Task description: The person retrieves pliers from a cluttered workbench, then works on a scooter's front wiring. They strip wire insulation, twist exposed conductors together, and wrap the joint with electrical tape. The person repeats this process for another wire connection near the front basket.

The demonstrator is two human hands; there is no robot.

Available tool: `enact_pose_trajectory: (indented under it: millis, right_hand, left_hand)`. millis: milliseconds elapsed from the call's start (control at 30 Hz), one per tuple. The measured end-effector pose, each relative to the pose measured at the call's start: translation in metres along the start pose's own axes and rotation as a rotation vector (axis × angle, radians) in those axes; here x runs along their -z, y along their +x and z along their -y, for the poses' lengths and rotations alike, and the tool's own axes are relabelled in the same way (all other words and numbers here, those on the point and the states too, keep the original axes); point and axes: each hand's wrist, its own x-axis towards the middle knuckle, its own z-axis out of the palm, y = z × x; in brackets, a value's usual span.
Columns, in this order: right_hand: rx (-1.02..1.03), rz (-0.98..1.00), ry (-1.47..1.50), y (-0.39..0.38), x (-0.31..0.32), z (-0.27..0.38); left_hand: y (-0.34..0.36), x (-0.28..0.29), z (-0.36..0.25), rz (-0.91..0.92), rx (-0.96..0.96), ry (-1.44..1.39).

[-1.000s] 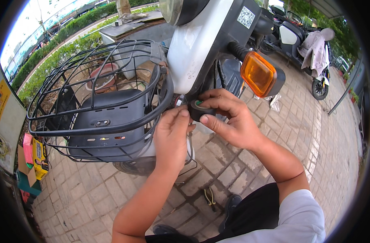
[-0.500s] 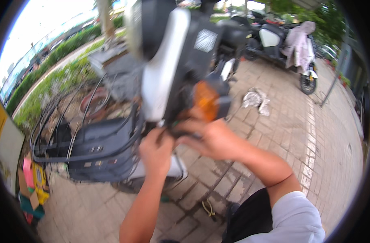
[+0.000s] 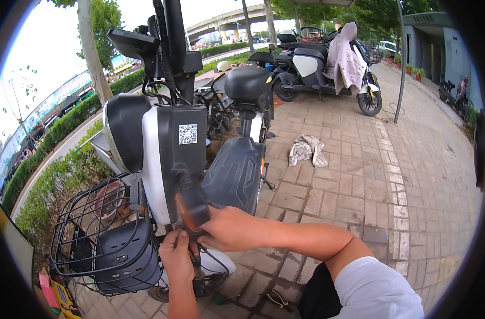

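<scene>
Orange turn signal (image 3: 192, 208): right hand (image 3: 229, 228) closed on it fr. side, left hand (image 3: 177, 256) gripping below.

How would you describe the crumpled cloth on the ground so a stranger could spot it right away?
Start at the white and black scooter that both hands are working on, then look past its dark seat panel to the brick pavement on the right. The crumpled cloth lies there alone, a pale grey heap, the only loose thing on the bricks.
</scene>
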Motion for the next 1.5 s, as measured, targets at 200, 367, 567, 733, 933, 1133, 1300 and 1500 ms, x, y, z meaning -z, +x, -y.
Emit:
enact_pose_trajectory:
  millis: [200,367,567,733,933,1133,1300,1500]
  right_hand:
    - [-0.024,-0.02,0.121,-0.001,0.015,0.0]
    - [0.008,-0.047,0.138,0.0,0.019,0.0]
    - [-0.06,0.029,0.071,0.009,0.021,0.006]
    - [-0.11,0.121,0.051,0.016,0.027,0.011]
    - [-0.038,0.112,0.16,0.025,0.02,0.011]
    - [-0.115,0.22,0.217,0.033,0.013,0.016]
    - [0.042,0.034,-0.151,0.023,-0.003,0.024]
    - [0.043,0.191,-0.088,0.002,0.004,0.069]
  left_hand:
    - [-0.001,-0.003,-0.004,-0.003,0.009,-0.114]
    - [0.0,-0.001,-0.013,0.081,0.113,-0.247]
    - [0.007,0.003,-0.01,0.166,0.167,-0.277]
    - [0.005,0.007,-0.011,0.143,0.222,-0.278]
    - [0.006,0.006,-0.004,0.187,0.139,-0.2]
    - [0.008,0.007,0.008,0.08,-0.055,0.263]
    - [0.004,0.003,0.011,0.062,-0.211,0.337]
    - [-0.001,0.003,-0.008,-0.059,0.09,0.07]
